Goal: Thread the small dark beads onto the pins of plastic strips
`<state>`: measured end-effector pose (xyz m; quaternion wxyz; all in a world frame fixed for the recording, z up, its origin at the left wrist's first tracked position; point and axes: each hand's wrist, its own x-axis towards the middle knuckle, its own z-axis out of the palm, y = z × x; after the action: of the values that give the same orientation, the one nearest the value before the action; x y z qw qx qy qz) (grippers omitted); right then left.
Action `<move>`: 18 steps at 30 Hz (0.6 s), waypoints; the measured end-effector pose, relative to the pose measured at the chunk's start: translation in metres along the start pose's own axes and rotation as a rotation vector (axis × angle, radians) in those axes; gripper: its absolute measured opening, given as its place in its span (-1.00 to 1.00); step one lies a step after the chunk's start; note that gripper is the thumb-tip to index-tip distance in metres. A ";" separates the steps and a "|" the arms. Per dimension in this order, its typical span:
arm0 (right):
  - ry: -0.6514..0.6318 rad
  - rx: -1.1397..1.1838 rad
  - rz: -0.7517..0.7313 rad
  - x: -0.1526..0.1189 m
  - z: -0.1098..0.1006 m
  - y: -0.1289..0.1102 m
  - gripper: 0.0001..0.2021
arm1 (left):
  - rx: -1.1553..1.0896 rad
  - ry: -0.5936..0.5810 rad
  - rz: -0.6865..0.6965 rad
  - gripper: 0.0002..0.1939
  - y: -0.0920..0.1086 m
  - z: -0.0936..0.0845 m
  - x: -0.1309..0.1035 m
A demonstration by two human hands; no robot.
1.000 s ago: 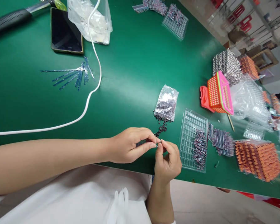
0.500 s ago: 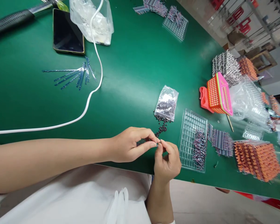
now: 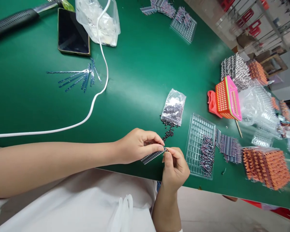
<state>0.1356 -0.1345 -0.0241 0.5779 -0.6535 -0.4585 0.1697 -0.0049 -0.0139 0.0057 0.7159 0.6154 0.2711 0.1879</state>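
Note:
My left hand (image 3: 137, 146) is closed, pinching a dark, ridged strip (image 3: 152, 157) between thumb and fingers. The strip slants out below the palm, partly covered by the hand. Against its far end, my right hand (image 3: 176, 167) is closed too, thumb and forefinger pinching a tiny dark bead (image 3: 167, 150). Just above the fingertips, loose dark beads (image 3: 169, 132) trail over the green table (image 3: 135, 87) from a clear plastic bag (image 3: 173, 108) of the same beads. Right of my right hand lies a clear compartment tray (image 3: 194, 145), partly filled with thin purple-and-dark pieces (image 3: 207, 154).
Striped strips (image 3: 229, 148) and stacked orange pieces (image 3: 265, 167) lie to the right, beyond them an orange basket (image 3: 223, 98). A white cable (image 3: 91, 106) crosses the left side near blue strips (image 3: 85, 77), a phone (image 3: 72, 32), a hammer (image 3: 14, 22) and a plastic tub (image 3: 114, 25).
The strip under my left hand has tilted into clearer view. My right hand has shifted slightly right and down, its fingertips still meeting the left ones. The whole view has moved a little.

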 end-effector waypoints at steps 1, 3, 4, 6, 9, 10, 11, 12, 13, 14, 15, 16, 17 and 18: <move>-0.001 0.006 0.007 0.000 0.000 0.000 -0.90 | 0.021 0.000 0.011 -0.81 0.000 0.000 0.000; 0.001 0.016 0.016 0.000 0.000 0.000 -0.90 | 0.061 0.002 0.033 -0.81 0.001 0.000 -0.002; 0.003 0.020 0.018 0.000 0.000 0.000 -0.89 | 0.079 0.002 0.044 -0.80 0.001 0.000 -0.002; 0.002 0.023 0.019 0.000 0.000 0.000 -0.90 | 0.112 0.000 0.057 -0.80 0.001 -0.001 -0.002; -0.003 0.022 0.015 0.000 0.000 0.000 -0.90 | 0.140 -0.007 0.067 -0.78 0.000 -0.001 -0.002; -0.003 0.020 0.014 0.000 0.000 0.000 -0.90 | 0.140 -0.008 0.068 -0.78 0.000 -0.001 -0.002; -0.003 0.016 0.012 0.000 0.000 0.000 -0.90 | 0.137 -0.010 0.070 -0.78 -0.001 -0.001 -0.001; -0.001 0.012 0.012 0.000 0.000 0.000 -0.91 | 0.133 -0.010 0.073 -0.78 -0.001 -0.001 -0.001; 0.000 0.007 0.012 0.000 0.001 0.000 -0.91 | 0.130 -0.011 0.075 -0.79 -0.002 -0.001 -0.001; 0.002 0.004 0.011 0.000 0.001 0.000 -0.91 | 0.127 -0.011 0.077 -0.79 -0.002 -0.001 0.000; 0.004 -0.001 0.009 0.000 0.001 0.000 -0.92 | 0.125 -0.011 0.079 -0.80 -0.002 -0.001 0.000; 0.006 -0.006 0.007 0.000 0.001 0.000 -0.93 | 0.125 -0.011 0.082 -0.81 -0.002 -0.001 0.000; 0.007 -0.014 0.003 0.000 0.001 0.000 -0.94 | 0.125 -0.011 0.083 -0.81 -0.002 -0.001 0.000; 0.006 -0.024 0.001 0.000 0.001 0.000 -0.94 | 0.126 -0.011 0.083 -0.82 -0.002 -0.001 -0.001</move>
<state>0.1346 -0.1337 -0.0239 0.5714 -0.6611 -0.4582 0.1626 -0.0064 -0.0136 0.0038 0.6690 0.6708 0.2527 0.1966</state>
